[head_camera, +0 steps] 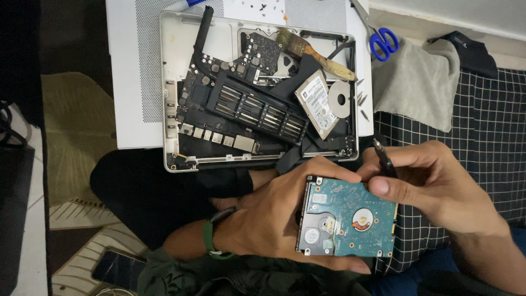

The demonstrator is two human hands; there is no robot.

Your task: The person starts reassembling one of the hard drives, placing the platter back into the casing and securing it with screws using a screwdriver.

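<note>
Two drives are already out of the opened silver laptop chassis (pixel 175 82): the left hand (pixel 274 214) grips the teal-boarded rectangular hard drive (pixel 348 219), while the right hand (pixel 433 175) pinches a slim dark screwdriver (pixel 383 159), with its screws seemingly left.

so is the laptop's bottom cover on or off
Off. The laptop lies open-bottomed on the white board: circuit board, memory slots and a loose drive are exposed. No cover is seen.
</note>
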